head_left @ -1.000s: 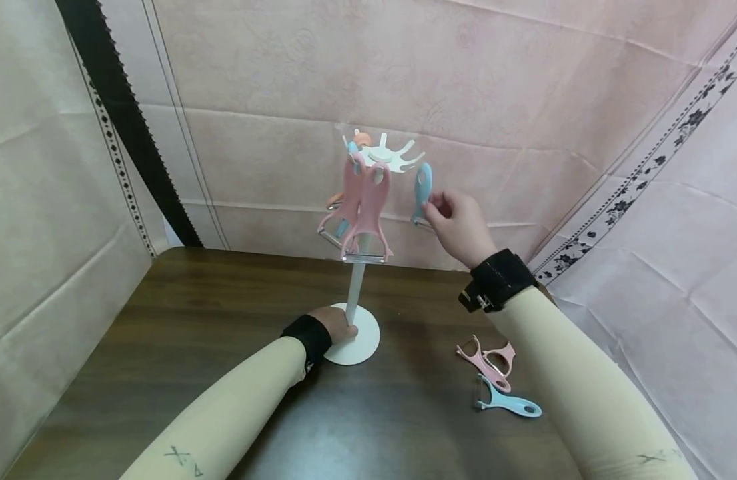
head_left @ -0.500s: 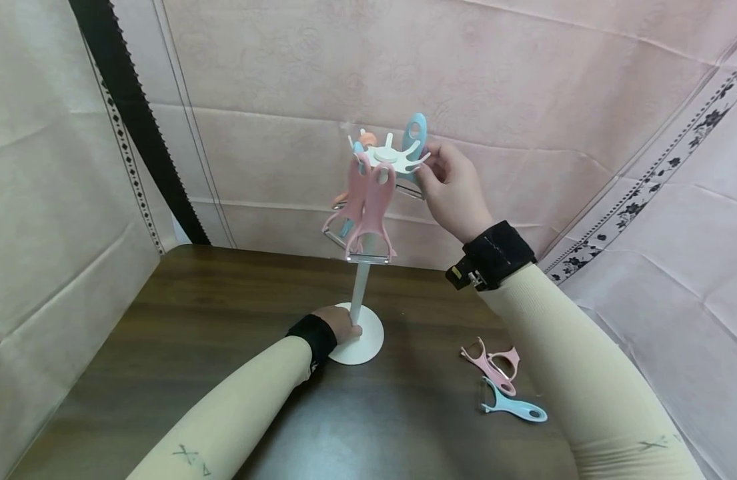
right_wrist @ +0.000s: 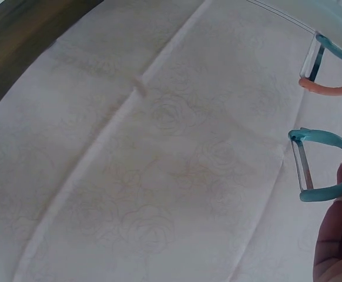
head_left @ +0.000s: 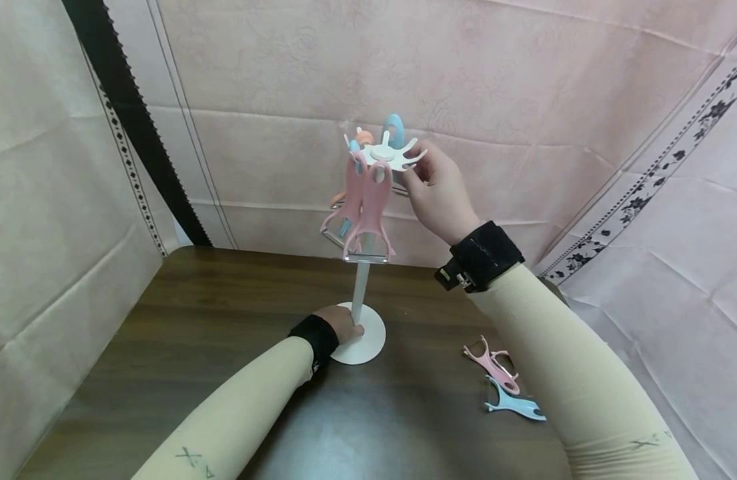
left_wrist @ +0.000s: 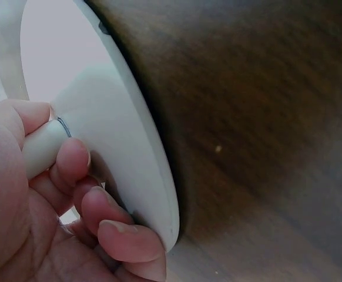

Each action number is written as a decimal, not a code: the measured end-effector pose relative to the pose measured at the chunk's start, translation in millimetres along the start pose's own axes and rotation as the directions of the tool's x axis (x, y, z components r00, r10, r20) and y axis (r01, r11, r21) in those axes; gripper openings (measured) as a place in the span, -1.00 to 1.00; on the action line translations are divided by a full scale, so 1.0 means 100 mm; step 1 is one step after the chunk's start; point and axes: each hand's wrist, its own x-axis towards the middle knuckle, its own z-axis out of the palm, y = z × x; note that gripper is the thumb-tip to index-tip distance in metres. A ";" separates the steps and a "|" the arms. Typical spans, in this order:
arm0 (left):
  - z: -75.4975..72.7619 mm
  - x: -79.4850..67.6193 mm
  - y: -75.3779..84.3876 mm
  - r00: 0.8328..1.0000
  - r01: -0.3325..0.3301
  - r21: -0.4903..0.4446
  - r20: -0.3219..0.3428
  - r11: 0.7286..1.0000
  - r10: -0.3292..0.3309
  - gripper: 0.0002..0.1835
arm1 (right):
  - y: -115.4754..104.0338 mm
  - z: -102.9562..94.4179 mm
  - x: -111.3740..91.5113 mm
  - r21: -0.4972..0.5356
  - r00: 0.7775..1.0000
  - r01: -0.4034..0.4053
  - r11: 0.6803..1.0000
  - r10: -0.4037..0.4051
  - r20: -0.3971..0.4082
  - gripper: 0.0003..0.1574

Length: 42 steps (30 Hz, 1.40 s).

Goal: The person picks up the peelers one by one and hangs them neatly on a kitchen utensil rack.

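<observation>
A white stand [head_left: 359,287] with a round base and a top ring of hooks [head_left: 387,155] stands upright on the table. My left hand [head_left: 339,325] grips its pole just above the base; in the left wrist view the fingers [left_wrist: 71,161] curl round it. Two pink peelers [head_left: 374,207] hang at the near side, with parts of orange and blue ones behind them. Behind the hooks, my right hand [head_left: 437,190] pinches a blue peeler [head_left: 395,130], its handle loop rising above the ring. The right wrist view shows that peeler's blade end [right_wrist: 329,191] at the fingers.
On the table's right lie a pink peeler [head_left: 493,367] and a blue peeler [head_left: 513,403], the blue one partly behind my right sleeve. A pale cloth backdrop [head_left: 272,167] rises behind the table [head_left: 224,287].
My right hand has carried the blue peeler up and leftward, from the right of the stand to behind its hook ring. The left hand keeps its hold on the pole.
</observation>
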 end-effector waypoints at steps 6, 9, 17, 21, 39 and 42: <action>-0.05 -0.04 0.02 1.000 0.002 0.001 0.007 1.000 -0.002 -0.59 | 0.00 0.01 -0.02 0.007 1.000 0.006 1.000 -0.006 0.008 -0.92; -0.08 -0.08 0.04 1.000 0.013 -0.007 0.019 1.000 -0.013 -0.59 | -0.01 0.02 -0.02 -0.002 1.000 0.012 1.000 -0.012 0.005 -0.94; -0.10 -0.11 0.06 1.000 0.011 -0.009 0.016 1.000 -0.011 -0.61 | -0.04 0.04 -0.03 -0.022 1.000 0.013 1.000 -0.013 0.007 -0.95; -0.09 -0.10 0.04 1.000 0.003 -0.009 0.010 1.000 -0.003 -0.60 | -0.01 0.04 -0.03 -0.013 1.000 0.011 1.000 -0.011 0.016 -0.89; -0.22 -0.27 0.16 1.000 0.013 -0.004 0.026 1.000 -0.013 -0.61 | -0.05 0.03 -0.03 -0.029 0.999 0.010 1.000 -0.009 0.036 -0.90; -0.29 -0.35 0.21 0.999 0.019 -0.011 0.032 1.000 -0.018 -0.62 | -0.04 0.03 -0.04 -0.025 0.999 0.007 1.000 -0.006 0.047 -0.86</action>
